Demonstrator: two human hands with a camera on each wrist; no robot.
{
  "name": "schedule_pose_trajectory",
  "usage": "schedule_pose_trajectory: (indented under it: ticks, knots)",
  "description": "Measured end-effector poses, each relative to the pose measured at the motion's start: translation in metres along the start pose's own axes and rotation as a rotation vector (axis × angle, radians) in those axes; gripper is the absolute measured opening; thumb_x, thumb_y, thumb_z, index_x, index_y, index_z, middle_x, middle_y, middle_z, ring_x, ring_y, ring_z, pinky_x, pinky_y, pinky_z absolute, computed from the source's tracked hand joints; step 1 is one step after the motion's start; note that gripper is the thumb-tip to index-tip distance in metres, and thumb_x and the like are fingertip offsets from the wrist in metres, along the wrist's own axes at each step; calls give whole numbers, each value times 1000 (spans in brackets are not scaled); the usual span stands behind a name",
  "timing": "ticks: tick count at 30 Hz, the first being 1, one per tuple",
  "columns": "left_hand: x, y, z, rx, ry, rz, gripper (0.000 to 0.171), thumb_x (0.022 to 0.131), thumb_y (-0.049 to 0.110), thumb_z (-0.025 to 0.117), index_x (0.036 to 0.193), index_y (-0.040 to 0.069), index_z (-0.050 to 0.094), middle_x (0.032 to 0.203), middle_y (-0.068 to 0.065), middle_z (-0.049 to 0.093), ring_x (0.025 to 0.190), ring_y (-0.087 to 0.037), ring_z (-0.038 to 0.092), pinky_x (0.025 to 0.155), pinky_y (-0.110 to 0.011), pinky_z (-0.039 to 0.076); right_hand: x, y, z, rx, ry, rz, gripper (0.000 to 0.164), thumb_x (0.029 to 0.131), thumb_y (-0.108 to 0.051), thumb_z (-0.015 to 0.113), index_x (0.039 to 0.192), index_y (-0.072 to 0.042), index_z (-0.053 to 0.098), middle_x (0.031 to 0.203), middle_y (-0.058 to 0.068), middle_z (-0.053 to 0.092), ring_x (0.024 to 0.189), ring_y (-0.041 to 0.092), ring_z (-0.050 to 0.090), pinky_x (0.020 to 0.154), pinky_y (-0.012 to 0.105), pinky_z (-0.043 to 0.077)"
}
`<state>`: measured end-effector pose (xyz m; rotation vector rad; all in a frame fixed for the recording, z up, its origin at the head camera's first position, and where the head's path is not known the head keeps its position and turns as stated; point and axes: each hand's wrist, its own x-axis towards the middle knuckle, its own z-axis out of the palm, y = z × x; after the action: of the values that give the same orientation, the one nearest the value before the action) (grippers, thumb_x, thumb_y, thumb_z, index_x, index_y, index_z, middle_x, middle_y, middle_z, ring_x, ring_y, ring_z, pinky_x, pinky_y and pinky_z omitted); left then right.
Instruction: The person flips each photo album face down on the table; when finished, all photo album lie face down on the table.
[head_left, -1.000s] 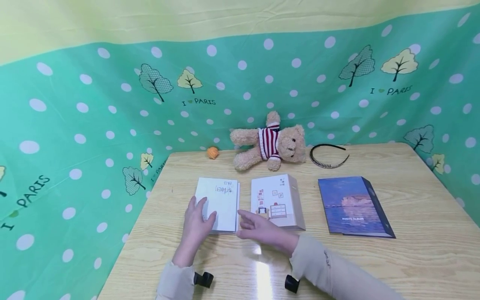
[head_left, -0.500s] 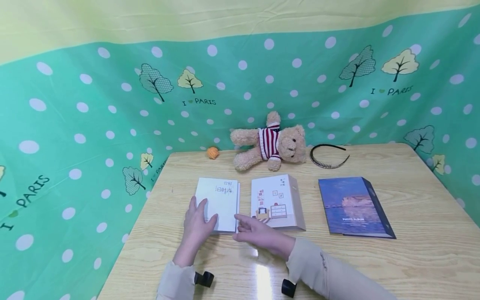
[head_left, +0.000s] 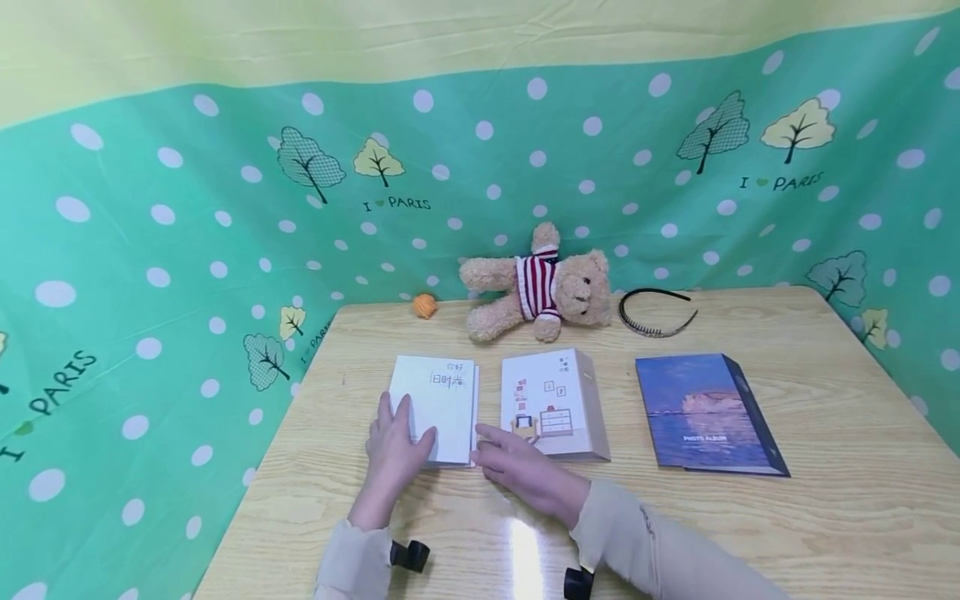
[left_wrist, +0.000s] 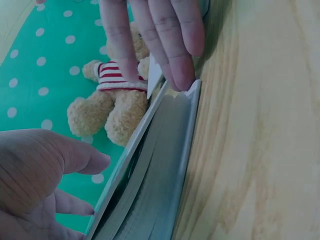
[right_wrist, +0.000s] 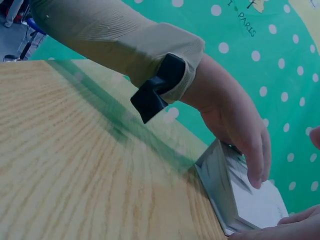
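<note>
A white photo album or book (head_left: 448, 417) with dark Chinese writing lies flat on the table at centre left. On its left part rests my left hand (head_left: 397, 450), fingers extended over the cover and thumb near the lower edge. My right hand (head_left: 528, 473) is at its lower right edge, fingertips against or very near the page side. From the left wrist view, the right hand's fingers (left_wrist: 172, 40) reach the corner of the page block (left_wrist: 160, 160), and the cover stands slightly apart from the pages. The left hand (right_wrist: 240, 122) lies over the cover in the right wrist view.
Right of it lies a white album (head_left: 547, 400) with a room drawing, then a blue album (head_left: 705, 412). Behind are a teddy bear (head_left: 536, 287), a black headband (head_left: 660, 312) and an orange ball (head_left: 425, 306). A green dotted curtain (head_left: 450, 183) hangs behind the table.
My right hand has dropped slightly and its fingers have drawn closer together beside the white book's right edge. The left hand has hardly moved, and the book stays in place.
</note>
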<state>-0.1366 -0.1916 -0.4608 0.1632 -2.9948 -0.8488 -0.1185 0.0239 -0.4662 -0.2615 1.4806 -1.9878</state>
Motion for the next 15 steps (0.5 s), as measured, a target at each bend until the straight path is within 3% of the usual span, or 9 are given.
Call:
schedule_pose_trajectory:
  ticks: [15]
  knots:
    - [2, 1, -4, 16, -39, -25, 82, 88, 32, 66, 149, -8, 26, 156, -32, 3, 132, -59, 24, 101, -73, 25, -1, 8, 7, 159, 89, -52, 85, 93, -24, 62, 150, 12, 11, 158, 29, 6, 144, 44, 14, 116, 51, 15]
